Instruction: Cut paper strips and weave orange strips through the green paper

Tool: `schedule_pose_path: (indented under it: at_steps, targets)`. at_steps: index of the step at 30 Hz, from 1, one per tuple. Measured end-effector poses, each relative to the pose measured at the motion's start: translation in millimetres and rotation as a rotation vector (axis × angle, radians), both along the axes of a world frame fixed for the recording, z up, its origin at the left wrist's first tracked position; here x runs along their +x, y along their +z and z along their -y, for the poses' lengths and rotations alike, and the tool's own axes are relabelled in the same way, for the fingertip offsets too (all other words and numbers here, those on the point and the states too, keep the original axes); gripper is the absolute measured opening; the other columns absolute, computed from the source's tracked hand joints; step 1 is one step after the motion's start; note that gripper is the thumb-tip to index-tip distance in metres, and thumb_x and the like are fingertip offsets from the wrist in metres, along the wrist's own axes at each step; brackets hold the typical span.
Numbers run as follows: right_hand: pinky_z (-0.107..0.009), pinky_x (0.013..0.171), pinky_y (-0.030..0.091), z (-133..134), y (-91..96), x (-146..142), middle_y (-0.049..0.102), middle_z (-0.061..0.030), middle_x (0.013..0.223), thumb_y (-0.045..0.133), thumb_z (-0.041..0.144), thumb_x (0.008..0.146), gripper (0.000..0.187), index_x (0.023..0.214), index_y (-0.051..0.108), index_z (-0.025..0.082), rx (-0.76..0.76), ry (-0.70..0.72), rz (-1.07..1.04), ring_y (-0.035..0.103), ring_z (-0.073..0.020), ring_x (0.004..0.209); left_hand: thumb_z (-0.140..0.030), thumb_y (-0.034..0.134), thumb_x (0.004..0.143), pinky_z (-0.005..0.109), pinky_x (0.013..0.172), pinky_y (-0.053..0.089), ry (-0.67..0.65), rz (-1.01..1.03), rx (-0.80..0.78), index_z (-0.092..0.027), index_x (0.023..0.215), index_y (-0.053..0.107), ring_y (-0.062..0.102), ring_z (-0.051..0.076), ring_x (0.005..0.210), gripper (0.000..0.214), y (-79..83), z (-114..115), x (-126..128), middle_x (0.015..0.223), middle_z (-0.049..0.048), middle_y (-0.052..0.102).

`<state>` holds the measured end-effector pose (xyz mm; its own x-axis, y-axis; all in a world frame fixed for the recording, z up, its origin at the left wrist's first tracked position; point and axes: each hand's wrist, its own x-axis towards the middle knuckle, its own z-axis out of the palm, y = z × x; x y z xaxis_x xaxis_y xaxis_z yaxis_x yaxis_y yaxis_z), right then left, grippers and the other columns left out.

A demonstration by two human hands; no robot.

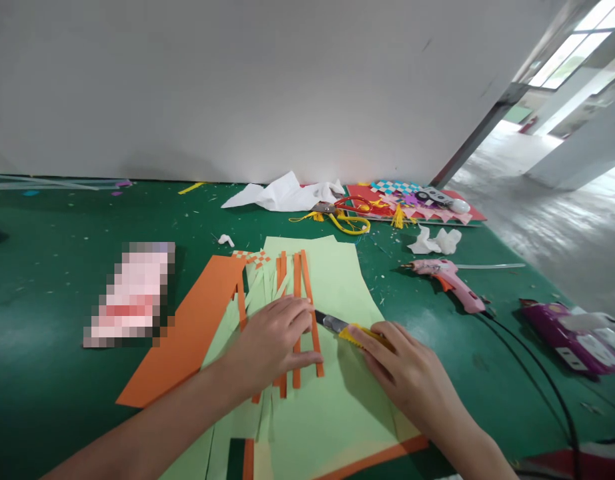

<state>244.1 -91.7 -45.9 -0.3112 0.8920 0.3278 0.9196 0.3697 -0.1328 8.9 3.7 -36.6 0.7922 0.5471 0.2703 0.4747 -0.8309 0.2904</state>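
My right hand is closed around a yellow utility knife. Its blade points left and reaches an orange paper strip under my left fingertips. With curled fingers and thumb apart, my left hand presses that strip against pale green paper. Several more orange strips lie side by side beneath this hand, partly hidden by it. Narrow green strips are cut into the paper near them. A small orange and green checkered woven piece sits beyond my left hand.
Orange paper and a pixelated pink object lie to the left. Scissors and white crumpled paper are at the back. A pink glue gun, its black cable and a purple box occupy the right.
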Motion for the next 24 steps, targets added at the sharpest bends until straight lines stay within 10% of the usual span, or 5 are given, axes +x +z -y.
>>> schedule_pose_path:
  at_steps: [12,24]
  targets:
    - [-0.030,0.065,0.053,17.2,1.2,-1.9,0.058,-0.0091,0.088,0.042,0.019,0.094,0.032,0.121,0.059,0.018,-0.030,0.029,0.015,0.058,-0.0173,0.076,-0.049,0.050,0.087,0.045,0.105,0.040,-0.138,-0.023,0.241,-0.013,0.090,0.059,0.061,0.023,0.101,0.037,-2.9,3.7,0.8,0.102,0.0104,0.067]
    - [-0.033,0.066,0.054,21.2,0.9,-2.1,0.057,-0.0106,0.091,0.042,0.018,0.094,0.032,0.122,0.057,0.018,-0.047,0.030,0.002,0.058,-0.0191,0.078,-0.065,0.046,0.081,0.050,0.106,0.037,-0.020,-0.055,0.051,-0.014,0.099,0.057,0.049,0.031,0.122,0.055,-1.5,2.7,1.1,0.122,0.0158,0.059]
